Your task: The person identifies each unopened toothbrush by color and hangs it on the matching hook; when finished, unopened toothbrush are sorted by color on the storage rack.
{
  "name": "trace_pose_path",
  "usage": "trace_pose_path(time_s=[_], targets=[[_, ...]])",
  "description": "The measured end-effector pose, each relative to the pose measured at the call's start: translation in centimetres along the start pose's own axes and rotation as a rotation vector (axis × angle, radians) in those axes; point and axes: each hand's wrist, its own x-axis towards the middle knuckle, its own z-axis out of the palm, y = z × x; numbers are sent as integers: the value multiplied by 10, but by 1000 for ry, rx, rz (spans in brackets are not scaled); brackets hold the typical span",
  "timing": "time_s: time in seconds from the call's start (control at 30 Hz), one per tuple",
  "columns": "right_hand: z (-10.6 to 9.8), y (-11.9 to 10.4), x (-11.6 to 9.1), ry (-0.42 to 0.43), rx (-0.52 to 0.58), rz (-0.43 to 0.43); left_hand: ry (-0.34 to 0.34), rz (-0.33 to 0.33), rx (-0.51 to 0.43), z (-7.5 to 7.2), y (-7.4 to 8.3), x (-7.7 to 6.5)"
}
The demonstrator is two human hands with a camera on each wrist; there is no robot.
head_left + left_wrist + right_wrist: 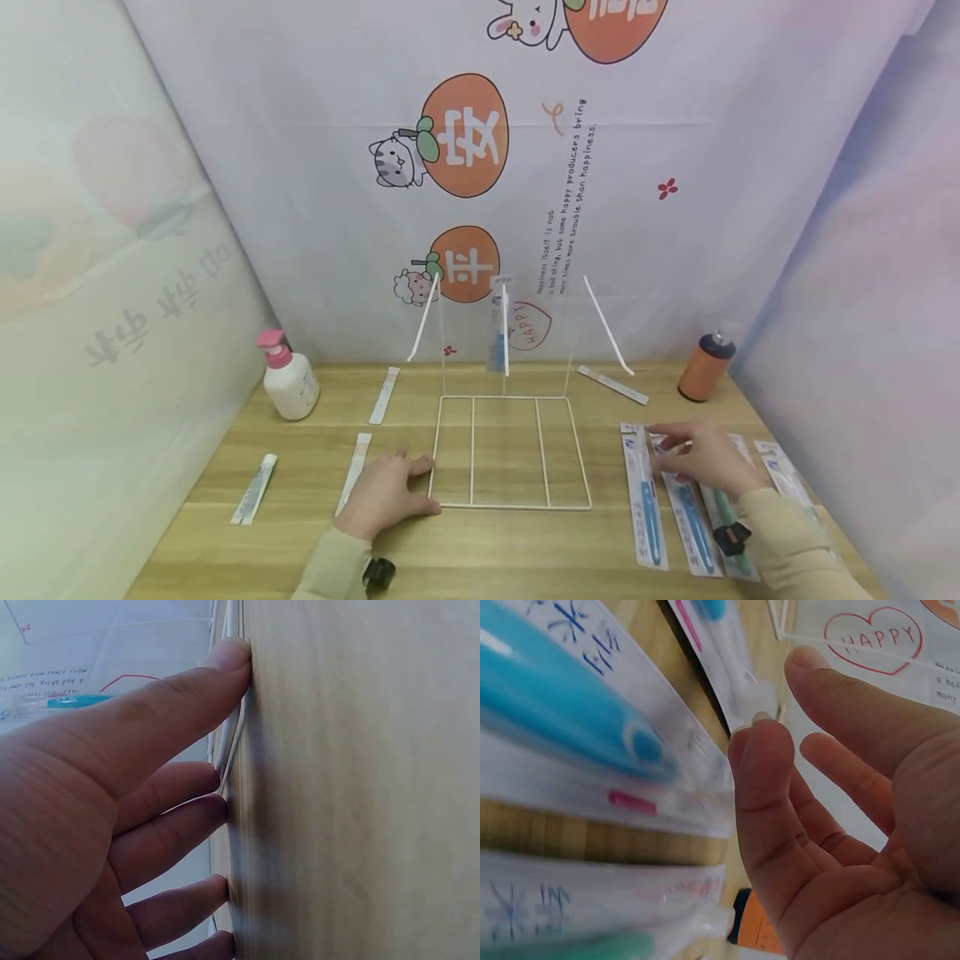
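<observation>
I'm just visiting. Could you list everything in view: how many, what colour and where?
Three-pronged wire rack: one, white, mid-table
Hanging flat toothbrush pack: one, blue, at the rack's centre
Flat-lying long toothbrush packs: at least four, two blue, one green, rest unclear, right
Narrow flat packets: three, whitish, two left, one back right
Small slim tube: one, white, left
Rounded pump bottle: one, white with pink top, back left
Cylindrical bottle: one, orange and dark, back right
Wooden table: one, light brown, below
Printed cloth: one, white with orange, behind
Boxy wrist devices: two, black, at the wrists
Sleeves: two, cream, front
Hands: two, bare; left hand touching the rack, right hand by the toothbrush packs
</observation>
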Motion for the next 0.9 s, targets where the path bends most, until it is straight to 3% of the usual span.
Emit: trace_pose_path(time_s=[0.07, 0.3, 0.6, 0.9], targets=[[7, 2, 4, 1, -5, -19, -2, -5, -16, 0, 0, -1], [18, 11, 18, 72, -277, -46, -18, -8, -39, 1, -1, 0], [22, 7, 24, 64, -321, 12, -1, -12, -22, -1, -2, 1], [26, -8, 26, 18, -296, 99, -9, -19, -22, 0, -2, 2]])
